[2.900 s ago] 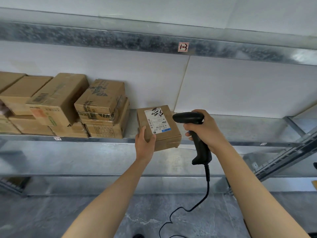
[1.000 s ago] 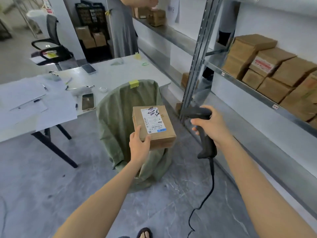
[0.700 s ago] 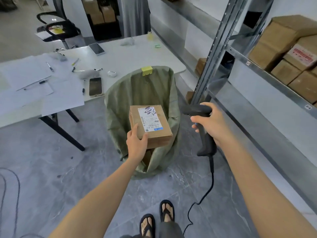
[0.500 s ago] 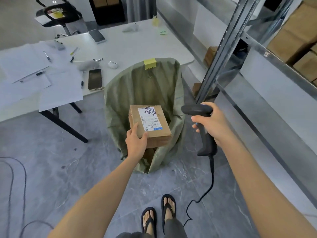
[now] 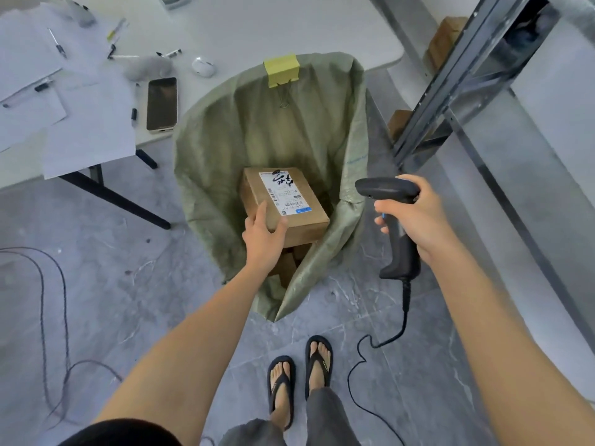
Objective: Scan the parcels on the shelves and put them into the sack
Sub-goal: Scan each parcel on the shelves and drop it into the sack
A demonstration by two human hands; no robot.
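much of what lies inside the sack [image 5: 219,149] is hidden from us: below the parcel [image 5: 283,204] we make out only brown edges of other boxes [image 5: 287,268] in shadow, too few to count. the print on the parcel's white label is too small to read, apart from heavy black brush strokes at its far end. the left hand [image 5: 262,236] covers the parcel's near left corner; we see its thumb [image 5: 260,214] laid along the top face, while most of its fingers are out of sight under the box. it grips the parcel and holds it, label up, over the sack's open mouth, between the green walls. the right hand [image 5: 418,217] is clenched round the handle of the black scanner [image 5: 399,239], its fingers [image 5: 381,207] curled at the front and partly hiding the trigger. the scanner's head points left, apart from the parcel. its cable [image 5: 370,346] drops to the floor and runs off the lower edge. a yellow clip [image 5: 280,69] sits on the sack's far rim, at the edge of the white surface [image 5: 289,24], which is cut off at the top.
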